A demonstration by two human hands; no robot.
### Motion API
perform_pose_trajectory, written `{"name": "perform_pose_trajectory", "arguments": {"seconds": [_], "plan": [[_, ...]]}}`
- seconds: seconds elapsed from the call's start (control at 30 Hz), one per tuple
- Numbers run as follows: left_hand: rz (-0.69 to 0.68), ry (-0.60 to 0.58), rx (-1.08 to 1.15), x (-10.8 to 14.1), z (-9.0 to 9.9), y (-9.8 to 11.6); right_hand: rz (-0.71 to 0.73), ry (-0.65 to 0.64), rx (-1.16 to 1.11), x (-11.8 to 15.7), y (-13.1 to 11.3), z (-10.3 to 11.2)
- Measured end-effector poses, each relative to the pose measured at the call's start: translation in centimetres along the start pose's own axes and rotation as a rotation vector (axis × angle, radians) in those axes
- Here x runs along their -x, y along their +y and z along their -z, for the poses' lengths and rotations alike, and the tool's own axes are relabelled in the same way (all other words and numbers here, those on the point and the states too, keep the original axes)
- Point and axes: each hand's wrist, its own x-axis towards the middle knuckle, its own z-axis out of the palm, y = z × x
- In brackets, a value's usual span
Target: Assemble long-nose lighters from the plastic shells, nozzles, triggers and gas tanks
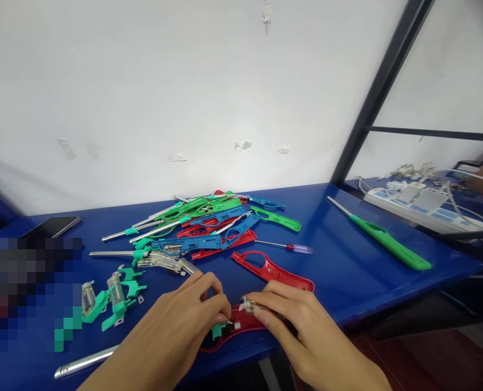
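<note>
A red lighter shell half [245, 322] lies open-side up at the table's front edge, between my hands. My left hand [188, 312] is closed, its thumb and fingertips pinched over the shell's left part. A green plastic trigger piece [218, 330] shows just under those fingertips; what they grip is hidden. My right hand [294, 326] holds a clear lighter fuel tank [249, 306] between thumb and fingers above the shell; most of the tank is covered. A metal lighter tube [86, 363] sticks out from beneath my left forearm. Behind my right hand lies another red shell half [274, 271].
Blue, green and red lighter parts with metal tubes form a pile [208, 222]. Loose tanks and green triggers [117, 296] lie left. A purple-handled screwdriver [298, 248], a whole green lighter [383, 239] and a power strip [424, 206] are right. A phone [57, 225] lies far left.
</note>
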Motion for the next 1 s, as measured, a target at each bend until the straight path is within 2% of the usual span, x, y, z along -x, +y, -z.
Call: {"name": "perform_pose_trajectory", "arguments": {"seconds": [0.07,0.13,0.23,0.33,0.47,0.63,0.83,1.0], "plan": [[-0.014,0.052,-0.005,0.4,0.5,-0.4,0.0,0.007,0.003,0.0,-0.1,0.0],[0.003,0.173,0.003,1.1,1.2,-0.8,0.006,0.013,0.009,0.0,-0.1,0.1],[0.075,0.392,-0.009,2.7,2.2,-1.2,0.029,0.038,0.033,0.0,0.0,0.0],[0.161,0.497,-0.034,4.3,2.4,-1.1,0.045,0.053,0.064,0.1,0.3,-0.2],[0.258,0.464,0.001,5.5,1.5,-0.8,0.045,0.056,0.084,0.2,0.8,-0.3],[0.315,0.419,0.073,5.9,0.3,-0.6,0.049,0.032,0.046,0.1,0.7,-0.2],[0.442,0.379,0.124,7.2,0.0,-0.4,0.05,0.056,0.105,0.3,1.1,-0.5],[0.438,0.393,0.144,7.0,0.2,0.1,0.041,0.025,0.122,0.6,1.6,-0.9]]}}
